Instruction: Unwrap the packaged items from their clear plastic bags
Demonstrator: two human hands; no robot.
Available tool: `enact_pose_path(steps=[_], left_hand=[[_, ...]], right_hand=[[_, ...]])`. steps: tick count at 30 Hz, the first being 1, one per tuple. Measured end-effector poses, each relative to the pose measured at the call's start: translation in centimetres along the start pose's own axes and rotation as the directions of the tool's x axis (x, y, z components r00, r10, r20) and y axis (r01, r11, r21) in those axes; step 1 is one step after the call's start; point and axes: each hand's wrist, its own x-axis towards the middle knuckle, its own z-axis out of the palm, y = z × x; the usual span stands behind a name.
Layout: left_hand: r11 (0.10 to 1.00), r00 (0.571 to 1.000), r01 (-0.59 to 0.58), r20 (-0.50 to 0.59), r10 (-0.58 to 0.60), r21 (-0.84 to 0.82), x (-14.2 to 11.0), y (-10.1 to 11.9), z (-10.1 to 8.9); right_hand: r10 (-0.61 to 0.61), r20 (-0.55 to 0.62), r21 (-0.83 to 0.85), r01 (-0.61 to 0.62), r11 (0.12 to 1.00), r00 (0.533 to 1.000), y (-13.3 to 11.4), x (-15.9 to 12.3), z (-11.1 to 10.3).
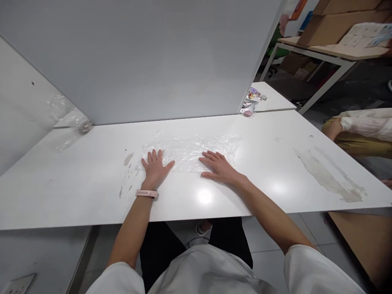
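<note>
A clear plastic sheet [196, 150] lies spread flat on the white table [92, 192] in front of me. My left hand [155, 167] rests palm down on the sheet's left end, fingers spread, with a pink band on the wrist. My right hand [218, 166] lies flat on the sheet's lower middle, fingers stretched out to the left. Neither hand holds anything.
A grey partition [137, 61] stands along the table's far edge. Crumpled clear plastic [72, 122] sits at the far left. Small packets [251, 102] lie at the partition's right end. Dirty smears [327, 175] mark the table's right side. Another person [361, 128] sits at the right; cardboard boxes [337, 20] stand behind.
</note>
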Motion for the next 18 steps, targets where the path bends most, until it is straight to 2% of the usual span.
enact_pose_path(steps=[4,6,12,18], left_hand=[[1.0,1.0,-0.01,0.016,0.01,-0.005,0.09,-0.38,0.19],[1.0,1.0,-0.011,0.008,0.011,-0.004,0.11,-0.39,0.29],[1.0,1.0,-0.017,-0.01,0.017,0.005,0.16,-0.43,0.4],[0.999,1.0,-0.02,0.019,0.02,0.025,-0.01,-0.08,-0.02]], right_hand=[[0.087,-0.155,0.066,-0.077,0.995,0.984,0.29,-0.55,-0.82],[0.116,-0.197,0.067,-0.105,0.992,0.974,0.5,-0.73,-0.88],[0.092,-0.136,-0.009,-0.094,0.996,0.986,0.49,-0.81,-0.48],[0.102,-0.112,-0.009,-0.103,0.995,0.988,0.34,-0.73,-0.55]])
